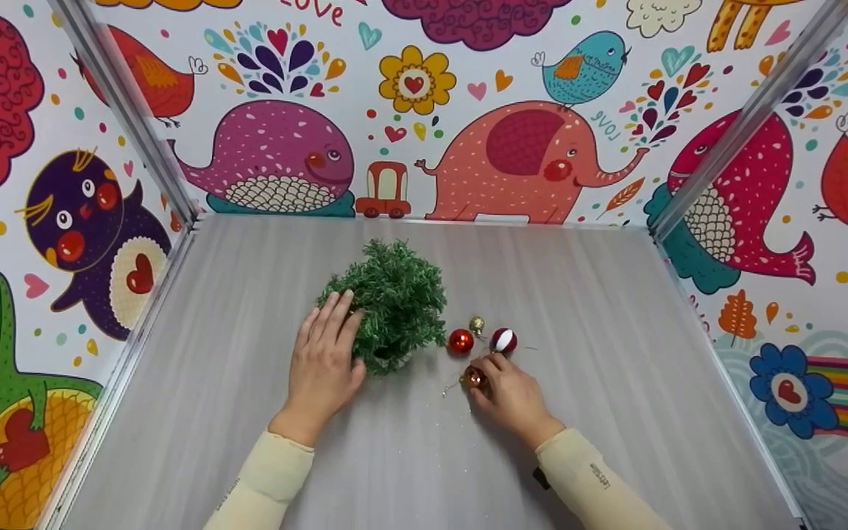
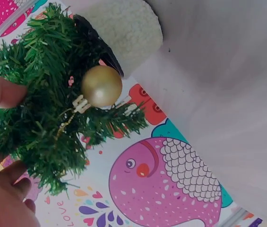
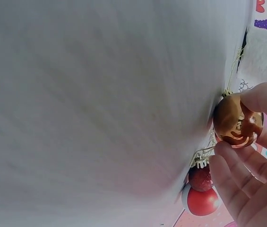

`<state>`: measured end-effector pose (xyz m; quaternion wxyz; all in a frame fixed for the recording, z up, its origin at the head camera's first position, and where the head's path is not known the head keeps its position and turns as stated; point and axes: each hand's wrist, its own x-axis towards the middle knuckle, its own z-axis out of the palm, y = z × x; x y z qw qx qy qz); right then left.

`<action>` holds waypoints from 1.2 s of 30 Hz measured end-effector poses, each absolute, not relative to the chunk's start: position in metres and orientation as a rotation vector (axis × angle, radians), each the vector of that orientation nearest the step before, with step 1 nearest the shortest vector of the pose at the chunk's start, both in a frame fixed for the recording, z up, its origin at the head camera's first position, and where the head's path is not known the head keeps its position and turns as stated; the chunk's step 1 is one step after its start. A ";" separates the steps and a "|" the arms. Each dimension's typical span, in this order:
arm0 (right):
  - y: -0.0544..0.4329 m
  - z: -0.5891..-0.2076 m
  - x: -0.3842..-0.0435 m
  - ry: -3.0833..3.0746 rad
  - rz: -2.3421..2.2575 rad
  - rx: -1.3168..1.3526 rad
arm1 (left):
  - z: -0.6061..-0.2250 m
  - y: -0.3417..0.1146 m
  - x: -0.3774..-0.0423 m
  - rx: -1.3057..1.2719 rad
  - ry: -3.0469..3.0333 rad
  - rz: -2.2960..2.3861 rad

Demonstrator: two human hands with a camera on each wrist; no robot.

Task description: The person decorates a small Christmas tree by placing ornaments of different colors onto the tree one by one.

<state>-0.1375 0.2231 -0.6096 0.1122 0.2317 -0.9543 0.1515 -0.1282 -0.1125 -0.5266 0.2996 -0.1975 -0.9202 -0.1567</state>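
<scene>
A small artificial Christmas tree (image 1: 405,298) stands mid-table. My left hand (image 1: 321,361) rests against its left side, fingers extended along the branches. Low in the foliage, a matte gold bauble (image 2: 102,86) shows in the left wrist view, beside the tree's whitish base (image 2: 128,35). To the tree's right, my right hand (image 1: 514,394) pinches a shiny copper bauble (image 3: 237,120) between thumb and fingers, at the tabletop. A gold cord trails from its cap. Just beyond that hand lie a red bauble (image 1: 460,341), a small gold bauble (image 1: 477,324) and a red-and-white bauble (image 1: 503,340).
The grey wood-grain table (image 1: 586,294) is enclosed by walls printed with cartoon animals (image 1: 277,158). Metal rails (image 1: 129,110) run along the corners. Tiny glitter specks dot the tabletop in front of the tree.
</scene>
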 end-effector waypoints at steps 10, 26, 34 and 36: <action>0.223 -0.607 -0.136 -2.786 0.486 0.712 | -0.530 -0.115 -0.128 -0.514 -2.466 -0.470; 0.202 -0.544 -0.130 -2.625 0.980 0.782 | -0.525 -0.103 -0.128 -0.617 -2.395 -0.458; 0.191 -0.527 -0.124 -2.576 1.182 0.818 | -0.525 -0.089 -0.127 -0.717 -2.280 -0.436; 0.187 -0.525 -0.122 -2.550 1.259 0.821 | -0.525 -0.084 -0.126 -0.750 -2.223 -0.442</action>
